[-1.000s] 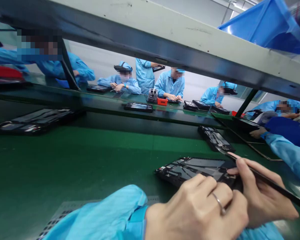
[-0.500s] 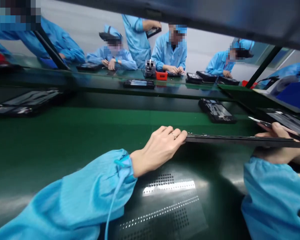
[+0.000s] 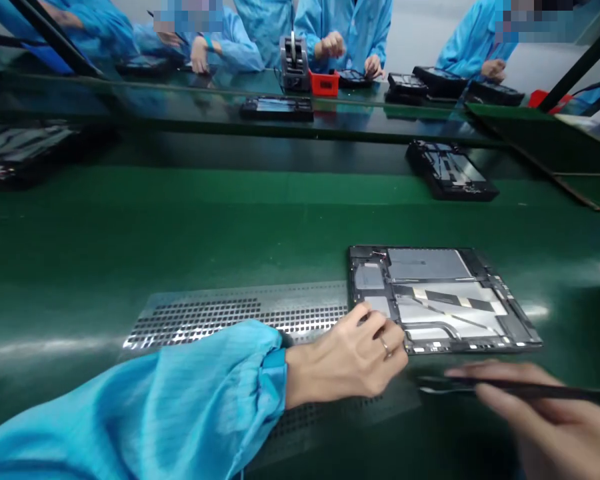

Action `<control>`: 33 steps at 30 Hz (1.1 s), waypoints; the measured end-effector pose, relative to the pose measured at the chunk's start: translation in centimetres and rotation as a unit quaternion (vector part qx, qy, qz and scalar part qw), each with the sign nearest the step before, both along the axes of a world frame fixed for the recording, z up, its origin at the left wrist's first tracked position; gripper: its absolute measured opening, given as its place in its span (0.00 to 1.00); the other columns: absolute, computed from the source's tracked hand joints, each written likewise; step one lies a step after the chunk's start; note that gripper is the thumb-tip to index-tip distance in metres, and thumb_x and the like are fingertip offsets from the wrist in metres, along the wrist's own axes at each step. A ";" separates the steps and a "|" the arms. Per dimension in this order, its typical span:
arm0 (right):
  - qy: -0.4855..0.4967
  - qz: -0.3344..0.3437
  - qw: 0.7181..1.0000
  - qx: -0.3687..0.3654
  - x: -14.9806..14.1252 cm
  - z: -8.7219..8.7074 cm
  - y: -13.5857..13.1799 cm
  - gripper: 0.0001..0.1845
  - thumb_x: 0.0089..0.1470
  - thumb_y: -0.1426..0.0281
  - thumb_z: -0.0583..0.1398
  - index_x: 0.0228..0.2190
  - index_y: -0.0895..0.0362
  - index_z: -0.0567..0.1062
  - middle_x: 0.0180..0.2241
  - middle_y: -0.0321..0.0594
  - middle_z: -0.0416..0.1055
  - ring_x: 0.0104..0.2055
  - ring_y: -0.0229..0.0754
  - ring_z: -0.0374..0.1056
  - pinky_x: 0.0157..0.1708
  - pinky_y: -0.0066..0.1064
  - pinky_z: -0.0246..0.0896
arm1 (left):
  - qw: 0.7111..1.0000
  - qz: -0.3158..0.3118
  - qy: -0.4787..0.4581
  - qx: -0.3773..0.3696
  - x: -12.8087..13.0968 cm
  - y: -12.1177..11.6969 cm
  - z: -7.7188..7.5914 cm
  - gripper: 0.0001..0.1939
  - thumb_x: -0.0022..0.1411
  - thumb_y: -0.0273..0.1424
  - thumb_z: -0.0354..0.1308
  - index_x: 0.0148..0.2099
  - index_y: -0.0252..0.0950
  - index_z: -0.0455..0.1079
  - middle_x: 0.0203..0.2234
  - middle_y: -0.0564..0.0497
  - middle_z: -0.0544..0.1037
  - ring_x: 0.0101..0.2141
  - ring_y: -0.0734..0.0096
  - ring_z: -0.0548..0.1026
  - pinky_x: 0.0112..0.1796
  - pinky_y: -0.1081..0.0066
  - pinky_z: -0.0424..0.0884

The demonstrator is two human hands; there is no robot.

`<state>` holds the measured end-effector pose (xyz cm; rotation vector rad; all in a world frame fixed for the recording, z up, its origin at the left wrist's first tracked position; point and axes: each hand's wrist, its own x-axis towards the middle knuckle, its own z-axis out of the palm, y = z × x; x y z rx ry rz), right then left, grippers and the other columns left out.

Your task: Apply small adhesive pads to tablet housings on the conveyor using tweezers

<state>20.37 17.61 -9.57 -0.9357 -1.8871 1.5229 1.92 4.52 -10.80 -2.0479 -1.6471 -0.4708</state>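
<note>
An opened tablet lies flat on the green work surface, its inner parts and flat cables facing up. My left hand is closed at its front left corner, thumb and fingers curled against the edge; the fingertips are partly hidden. My right hand, a little blurred, holds a pair of dark tweezers with the tips pointing left, just in front of the tablet and apart from it. Beneath my left forearm, a clear sheet with rows of small dark squares reaches as far as the tablet.
Another opened device in a black tray sits on the belt behind, with one more at far left. Across a raised ledge, co-workers in blue smocks handle devices beside a tape dispenser and a red bin. A green board lies at right.
Both hands have lowered the tablet from a raised, edge-on position onto the surface. My right hand has let go of it and moved forward of it with the tweezers. The view has tilted down.
</note>
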 end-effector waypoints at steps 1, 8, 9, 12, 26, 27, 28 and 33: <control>-0.017 0.018 0.999 -0.041 -0.4 -0.5 -1.5 0.05 0.41 0.66 0.66 0.24 0.54 0.79 0.28 0.36 0.75 0.32 0.38 0.72 0.37 0.21 0.65 | 1.000 -0.005 -0.006 0.003 0.0 0.1 -0.5 0.13 0.61 0.18 0.43 0.30 0.32 0.66 0.28 0.49 0.72 0.26 0.70 0.67 0.32 0.67 0.68; -0.019 0.093 0.994 -0.055 -2.1 -2.6 -2.4 0.03 0.43 0.70 0.66 0.25 0.55 0.79 0.29 0.37 0.76 0.32 0.41 0.73 0.32 0.20 0.68 | 0.999 -0.006 -0.040 0.031 0.0 0.1 -1.8 0.12 0.61 0.18 0.43 0.29 0.31 0.65 0.27 0.48 0.71 0.27 0.69 0.67 0.32 0.66 0.68; -0.019 0.099 0.994 -0.047 -2.1 -2.7 -2.0 0.03 0.42 0.70 0.66 0.25 0.55 0.80 0.29 0.38 0.76 0.31 0.41 0.73 0.31 0.21 0.69 | 0.999 -0.005 -0.043 0.033 0.0 0.1 -1.8 0.12 0.61 0.19 0.44 0.29 0.31 0.65 0.27 0.48 0.71 0.27 0.69 0.67 0.32 0.67 0.68; -0.019 0.085 0.996 -0.036 -1.9 -2.9 -1.9 0.02 0.42 0.70 0.66 0.24 0.55 0.79 0.28 0.38 0.76 0.30 0.41 0.73 0.30 0.20 0.68 | 0.998 -0.006 -0.050 0.038 0.1 0.1 -1.9 0.11 0.61 0.20 0.45 0.29 0.31 0.65 0.28 0.48 0.71 0.27 0.70 0.67 0.32 0.67 0.67; -0.004 0.083 0.993 -0.080 -2.3 -3.3 -1.9 0.01 0.39 0.72 0.67 0.22 0.57 0.80 0.25 0.40 0.75 0.23 0.40 0.70 0.22 0.21 0.66 | 0.997 -0.008 -0.067 0.030 0.2 0.2 -1.8 0.12 0.61 0.19 0.45 0.28 0.32 0.65 0.28 0.48 0.72 0.26 0.69 0.67 0.31 0.67 0.68; 0.002 0.078 0.993 -0.092 -2.3 -3.1 -1.8 0.01 0.39 0.72 0.67 0.21 0.57 0.80 0.24 0.40 0.75 0.23 0.39 0.70 0.22 0.21 0.66 | 0.997 -0.006 -0.067 0.029 0.2 0.1 -1.9 0.12 0.61 0.19 0.45 0.28 0.31 0.66 0.28 0.48 0.72 0.26 0.69 0.67 0.31 0.67 0.69; 0.008 0.074 0.992 -0.099 -2.3 -2.9 -1.6 0.01 0.39 0.72 0.67 0.21 0.56 0.80 0.24 0.40 0.75 0.23 0.40 0.70 0.22 0.22 0.67 | 0.997 -0.005 -0.067 0.028 0.1 0.1 -1.9 0.12 0.61 0.19 0.45 0.29 0.31 0.66 0.28 0.48 0.72 0.26 0.69 0.67 0.31 0.66 0.69; 0.068 0.050 0.995 -0.045 -2.3 -0.7 -0.4 0.02 0.39 0.71 0.67 0.22 0.56 0.80 0.24 0.42 0.75 0.27 0.45 0.72 0.27 0.29 0.70 | 0.998 -0.002 -0.052 0.032 -0.2 -0.2 -0.8 0.13 0.61 0.18 0.43 0.33 0.29 0.69 0.30 0.45 0.74 0.29 0.67 0.71 0.37 0.62 0.71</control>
